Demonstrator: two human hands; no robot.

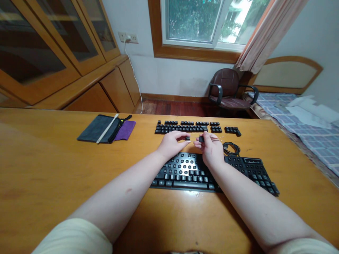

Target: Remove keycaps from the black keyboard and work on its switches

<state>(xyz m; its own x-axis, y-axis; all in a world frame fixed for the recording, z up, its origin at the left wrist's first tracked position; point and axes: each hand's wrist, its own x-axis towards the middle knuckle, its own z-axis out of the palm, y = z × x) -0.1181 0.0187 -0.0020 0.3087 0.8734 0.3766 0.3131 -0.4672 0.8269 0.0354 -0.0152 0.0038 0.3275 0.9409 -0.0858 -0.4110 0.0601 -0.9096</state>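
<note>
Above the keyboard, my left hand point(174, 141) pinches a small black keycap point(188, 138) between thumb and fingertips. Facing it, my right hand point(213, 150) is closed on a small tool with a dark block-like end point(201, 139); thin wire-like lines stick out past its other side. The two held things are close but apart. Below lies the black keyboard point(193, 184), with bare key posts in its upper rows and keycaps still fitted in its lower rows. Behind my hands, removed keycaps point(181, 129) stand in rows on the table. My right hand and forearm hide part of the keyboard.
A coiled black cable point(231, 149) lies behind the keyboard's right part. At the left of the wooden table point(47, 169) are a dark grey pouch point(92, 128), a pale stick point(107, 128) across it and a purple cloth point(125, 130). An armchair point(226, 88) stands beyond.
</note>
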